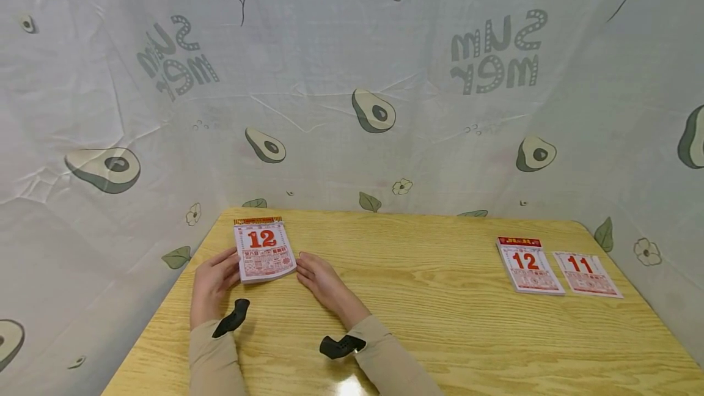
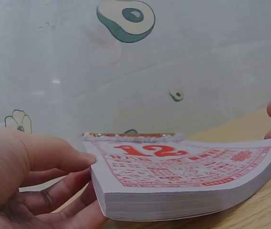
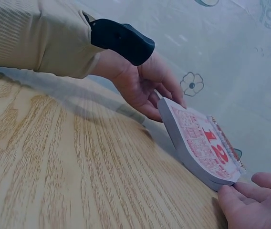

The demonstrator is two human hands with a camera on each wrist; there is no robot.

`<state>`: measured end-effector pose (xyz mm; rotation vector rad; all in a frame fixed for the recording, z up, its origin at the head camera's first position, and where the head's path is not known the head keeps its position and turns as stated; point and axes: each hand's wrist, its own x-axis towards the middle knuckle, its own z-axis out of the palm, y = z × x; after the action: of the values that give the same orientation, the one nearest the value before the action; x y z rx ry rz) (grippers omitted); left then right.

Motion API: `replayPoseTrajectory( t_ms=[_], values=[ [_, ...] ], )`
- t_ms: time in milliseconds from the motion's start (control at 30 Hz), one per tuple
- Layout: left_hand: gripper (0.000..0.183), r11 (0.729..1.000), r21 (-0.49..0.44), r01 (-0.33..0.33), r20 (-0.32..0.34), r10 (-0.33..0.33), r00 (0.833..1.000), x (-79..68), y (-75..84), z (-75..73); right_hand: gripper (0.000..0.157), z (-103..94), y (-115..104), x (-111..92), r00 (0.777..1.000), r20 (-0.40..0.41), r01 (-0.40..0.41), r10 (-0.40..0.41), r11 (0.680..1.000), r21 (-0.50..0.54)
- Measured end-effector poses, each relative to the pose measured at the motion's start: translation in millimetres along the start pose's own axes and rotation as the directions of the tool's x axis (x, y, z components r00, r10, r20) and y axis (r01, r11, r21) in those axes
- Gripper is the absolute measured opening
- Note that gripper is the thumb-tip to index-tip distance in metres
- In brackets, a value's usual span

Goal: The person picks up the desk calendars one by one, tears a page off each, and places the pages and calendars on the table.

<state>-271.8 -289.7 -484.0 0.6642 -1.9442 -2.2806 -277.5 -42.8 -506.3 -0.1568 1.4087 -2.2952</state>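
Observation:
A thick tear-off calendar (image 1: 265, 253) with a large red 12 lies near the table's far left corner, its left side tilted up. My left hand (image 1: 211, 283) grips that side; in the left wrist view the thumb (image 2: 73, 160) is at the top edge and the fingers are underneath. My right hand (image 1: 324, 283) is at the opposite edge, its fingers loosely extended. In the right wrist view, the right fingertips (image 3: 226, 191) are right at the calendar's lower corner. The pad's near right part curves down toward the table.
A second calendar (image 1: 530, 269) with a red header and a 12 lies on the wooden table (image 1: 407, 274) at the right. Beside it is a loose sheet (image 1: 587, 275) with an 11. A pale avocado-print curtain (image 1: 330, 164) hangs behind and along the sides.

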Motion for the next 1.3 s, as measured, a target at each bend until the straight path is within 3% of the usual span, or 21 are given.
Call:
replayPoseTrajectory(
  t_ms=[367,733,1033,1300],
  values=[
    [0.047,1.0,0.001,-0.011,-0.082,0.011,0.997,3.9,-1.4,7.6,0.067,-4.4,-1.9,-4.2,1.0,0.013,0.006,-0.006,1.0,-0.02],
    [0.052,0.999,-0.044,0.011,-0.078,-0.014,0.997,0.5,5.5,7.5,0.064,-4.9,-2.1,-6.2,1.0,0.006,0.015,-0.014,1.0,-0.024],
    [0.049,0.999,-0.034,-0.023,-0.075,0.02,0.997,-5.6,16.0,10.1,0.061,-3.1,-5.3,-5.4,1.0,-0.009,0.023,-0.023,0.999,-0.023],
    [0.048,0.987,-0.151,-0.06,-0.012,0.058,0.998,-13.1,27.2,13.5,0.055,1.9,-13.4,-6.4,0.996,-0.056,0.064,-0.066,0.997,-0.039]
  ],
)
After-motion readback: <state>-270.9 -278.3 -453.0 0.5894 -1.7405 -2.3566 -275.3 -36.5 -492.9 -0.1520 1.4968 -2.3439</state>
